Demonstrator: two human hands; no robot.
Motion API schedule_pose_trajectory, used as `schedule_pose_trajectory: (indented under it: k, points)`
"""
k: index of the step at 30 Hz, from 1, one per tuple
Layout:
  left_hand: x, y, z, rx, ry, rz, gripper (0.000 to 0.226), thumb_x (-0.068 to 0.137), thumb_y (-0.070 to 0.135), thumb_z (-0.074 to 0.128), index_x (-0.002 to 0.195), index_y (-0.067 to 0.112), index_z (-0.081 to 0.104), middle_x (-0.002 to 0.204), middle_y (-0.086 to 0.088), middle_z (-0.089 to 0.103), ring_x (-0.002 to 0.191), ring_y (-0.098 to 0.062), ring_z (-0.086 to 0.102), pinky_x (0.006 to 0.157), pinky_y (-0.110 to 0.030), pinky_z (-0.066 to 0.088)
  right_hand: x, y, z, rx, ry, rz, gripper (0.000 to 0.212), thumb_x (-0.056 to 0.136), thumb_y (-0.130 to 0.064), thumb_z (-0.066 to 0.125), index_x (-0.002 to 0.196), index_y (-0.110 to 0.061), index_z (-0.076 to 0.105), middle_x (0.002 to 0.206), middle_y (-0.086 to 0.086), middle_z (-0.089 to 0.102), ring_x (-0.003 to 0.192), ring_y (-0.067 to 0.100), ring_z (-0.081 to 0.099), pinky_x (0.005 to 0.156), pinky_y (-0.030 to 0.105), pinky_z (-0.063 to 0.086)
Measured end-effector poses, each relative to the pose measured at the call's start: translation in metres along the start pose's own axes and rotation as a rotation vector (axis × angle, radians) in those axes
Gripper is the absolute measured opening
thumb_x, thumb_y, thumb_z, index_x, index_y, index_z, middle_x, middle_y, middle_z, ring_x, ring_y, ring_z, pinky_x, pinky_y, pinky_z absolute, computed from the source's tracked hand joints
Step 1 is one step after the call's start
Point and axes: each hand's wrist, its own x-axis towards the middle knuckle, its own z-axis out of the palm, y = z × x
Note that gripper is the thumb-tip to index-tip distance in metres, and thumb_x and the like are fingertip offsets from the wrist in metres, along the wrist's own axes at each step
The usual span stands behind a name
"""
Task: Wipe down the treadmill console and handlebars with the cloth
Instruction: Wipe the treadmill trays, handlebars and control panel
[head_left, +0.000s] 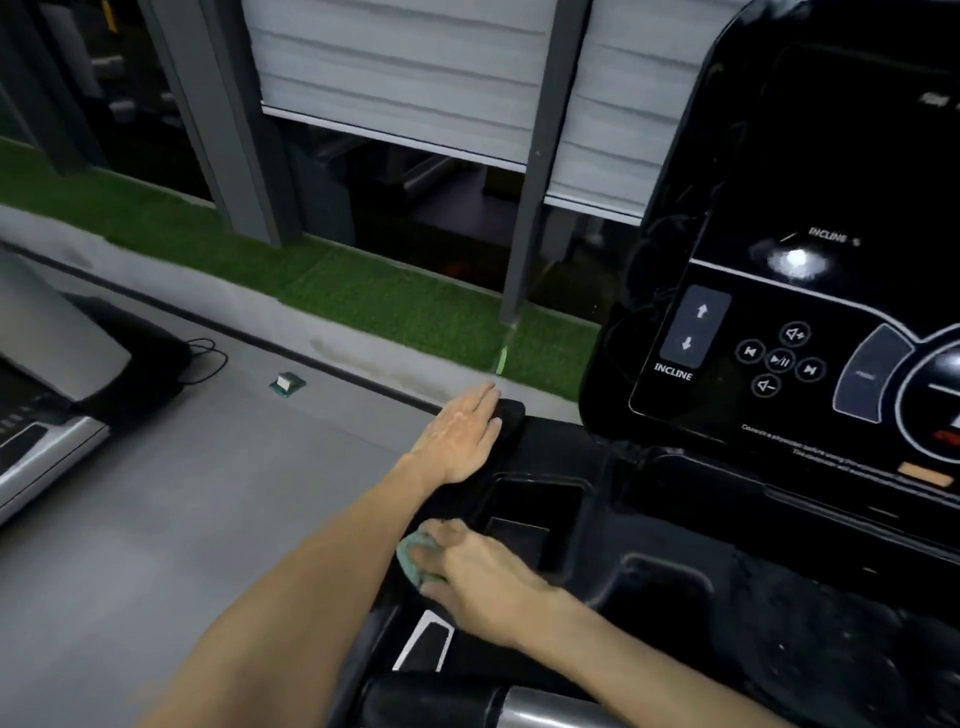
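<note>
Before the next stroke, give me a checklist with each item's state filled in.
1. Grip: right hand curled round cloth: ok.
2. Contact: cloth against the left edge of the console, beside the tray: ok.
3. Brace: left hand flat on the console corner, apart from the cloth: ok.
4. Buttons: incline buttons clear of both hands: ok.
5. Progress: handlebar already wiped: cannot tell.

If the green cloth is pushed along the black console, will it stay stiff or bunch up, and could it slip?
Probably floppy: the green cloth is crumpled under the right hand. It looks light, a small wad. The console is glossy, so it likely slides easily.
</note>
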Motion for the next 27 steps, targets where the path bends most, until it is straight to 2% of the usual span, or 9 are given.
schedule_pose_trajectory:
  k: [4,8,11,13,15,19,23,25,27]
  points:
    - [0.028,-0.007,0.013,-0.015,-0.097,-0.007,0.056,0.107,0.033,0.024,0.155,0.004,0.017,0.164,-0.009,0.013,0.151,-0.02,0.011,0.122,-0.031,0.006,0.005,-0.009,-0.009,-0.028,0.008,0.076,0.033,0.079,0.009,0.05,0.108,-0.005,0.058,0.114,0.014,0.046,0.1,0.033,0.045,0.07,0.037,0.035]
    - [0.037,-0.009,0.031,-0.101,-0.125,-0.005,0.052,0.108,0.028,0.026,0.152,0.0,0.024,0.161,-0.012,0.022,0.149,-0.022,0.017,0.12,-0.027,0.005,-0.013,0.013,-0.014,-0.081,0.135,0.269,0.044,0.066,0.011,0.056,0.106,-0.006,0.058,0.111,0.012,0.051,0.102,0.031,0.047,0.078,0.038,0.048]
    - [0.039,-0.01,0.038,-0.163,-0.092,-0.003,0.05,0.107,0.024,0.028,0.15,-0.001,0.027,0.159,-0.014,0.025,0.149,-0.022,0.018,0.119,-0.024,0.004,-0.026,0.045,-0.027,-0.197,0.288,0.575,0.054,0.05,0.012,0.068,0.099,-0.007,0.06,0.109,0.012,0.056,0.1,0.034,0.059,0.073,0.033,0.055]
    - [0.04,-0.013,0.041,-0.199,-0.074,-0.001,0.049,0.107,0.024,0.028,0.15,0.0,0.029,0.158,-0.013,0.027,0.148,-0.022,0.02,0.12,-0.025,0.008,-0.02,0.056,-0.035,-0.22,0.174,0.729,0.06,0.067,0.013,0.061,0.123,-0.004,0.047,0.136,0.016,0.04,0.127,0.037,0.042,0.097,0.034,0.047]
    - [0.043,-0.016,0.044,-0.227,-0.063,-0.001,0.049,0.107,0.024,0.028,0.15,0.001,0.031,0.157,-0.012,0.029,0.147,-0.02,0.022,0.121,-0.026,0.01,-0.013,0.074,-0.027,-0.214,0.113,0.752,0.06,0.082,0.008,0.052,0.137,-0.008,0.033,0.15,0.011,0.024,0.138,0.03,0.025,0.108,0.032,0.035]
    - [0.043,-0.018,0.048,-0.263,-0.048,0.001,0.048,0.106,0.021,0.029,0.149,0.0,0.031,0.157,-0.014,0.03,0.147,-0.021,0.023,0.121,-0.027,0.012,0.012,0.109,-0.038,-0.156,0.172,0.728,0.033,0.099,-0.01,0.038,0.131,-0.012,0.045,0.14,0.005,0.041,0.13,0.022,0.036,0.099,0.028,0.036]
    - [0.043,-0.019,0.048,-0.281,-0.048,0.01,0.047,0.106,0.019,0.028,0.15,0.0,0.029,0.158,-0.013,0.027,0.147,-0.02,0.021,0.121,-0.025,0.011,0.045,0.138,-0.049,-0.097,0.175,0.772,0.024,0.099,-0.007,0.036,0.113,-0.003,0.056,0.117,0.011,0.054,0.114,0.024,0.046,0.074,0.022,0.025]
    - [0.043,-0.019,0.048,-0.282,-0.034,0.017,0.047,0.106,0.018,0.028,0.149,0.0,0.03,0.158,-0.014,0.028,0.147,-0.021,0.022,0.121,-0.025,0.012,0.053,0.14,-0.043,-0.111,0.177,0.814,0.023,0.098,-0.008,0.038,0.113,-0.006,0.055,0.119,0.009,0.054,0.117,0.025,0.046,0.08,0.026,0.032]
    - [0.044,-0.02,0.048,-0.284,-0.029,0.025,0.047,0.106,0.017,0.029,0.149,-0.001,0.031,0.156,-0.015,0.03,0.146,-0.022,0.024,0.121,-0.025,0.012,0.051,0.126,-0.034,-0.134,0.135,0.827,0.031,0.097,-0.01,0.038,0.127,-0.007,0.047,0.136,0.009,0.046,0.13,0.026,0.037,0.098,0.032,0.034]
